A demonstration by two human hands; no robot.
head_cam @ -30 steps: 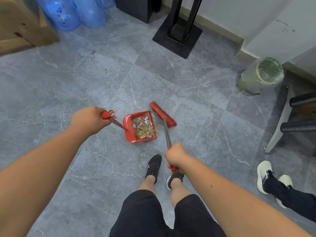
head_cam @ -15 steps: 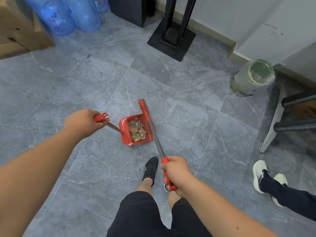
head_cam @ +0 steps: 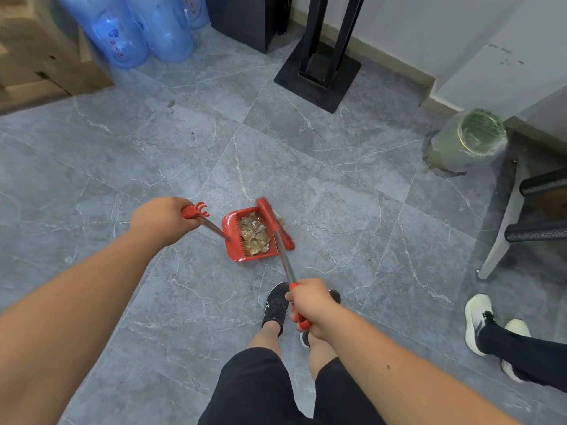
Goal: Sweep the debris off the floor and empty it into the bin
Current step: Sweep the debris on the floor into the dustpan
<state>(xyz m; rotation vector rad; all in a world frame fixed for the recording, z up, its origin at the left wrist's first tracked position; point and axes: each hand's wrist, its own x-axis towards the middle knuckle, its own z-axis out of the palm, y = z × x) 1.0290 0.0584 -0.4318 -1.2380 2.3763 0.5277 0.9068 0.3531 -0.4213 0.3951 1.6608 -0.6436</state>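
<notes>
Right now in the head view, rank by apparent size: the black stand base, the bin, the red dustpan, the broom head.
1. Black stand base
2. Bin, farther away, so its true size is unsure
3. Red dustpan
4. Broom head, narrow, lying along the dustpan's open edge

Grey marbled tile floor [head_cam: 337, 185], red dustpan [head_cam: 234, 240] of debris [head_cam: 253, 237] resting on it, broom head [head_cam: 276, 223] touching the dustpan's right edge, lined bin [head_cam: 463, 142] well right of the dustpan

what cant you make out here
Head view, the only one:
- Debris in the dustpan: too small to identify.
- Broom bristles: mostly hidden under its red head.
- Bin: contents blurred behind its liner.
- Water bottles: cut off by the top edge.
</notes>
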